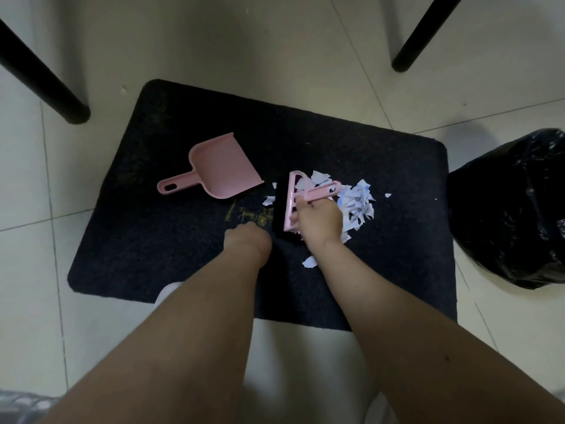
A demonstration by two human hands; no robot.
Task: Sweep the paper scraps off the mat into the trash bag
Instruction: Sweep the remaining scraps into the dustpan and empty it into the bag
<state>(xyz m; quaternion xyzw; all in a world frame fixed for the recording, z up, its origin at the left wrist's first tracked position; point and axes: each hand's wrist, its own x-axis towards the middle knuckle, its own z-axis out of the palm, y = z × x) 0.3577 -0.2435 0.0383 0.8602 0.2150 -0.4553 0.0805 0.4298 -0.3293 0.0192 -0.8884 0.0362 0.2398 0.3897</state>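
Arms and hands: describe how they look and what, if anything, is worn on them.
Both forearms are bare right up to the bottom edge of the frame, with no sleeves showing. The left hand and right hand wear no gloves; no watch, bracelet or ring shows. A small dark mark sits on the right forearm.

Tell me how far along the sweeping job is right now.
Early. The paper scraps lie mostly gathered in one heap on the mat. The right hand holds the pink brush by them; the left hand holds nothing. The dustpan is empty, and nothing has visibly reached the trash bag.
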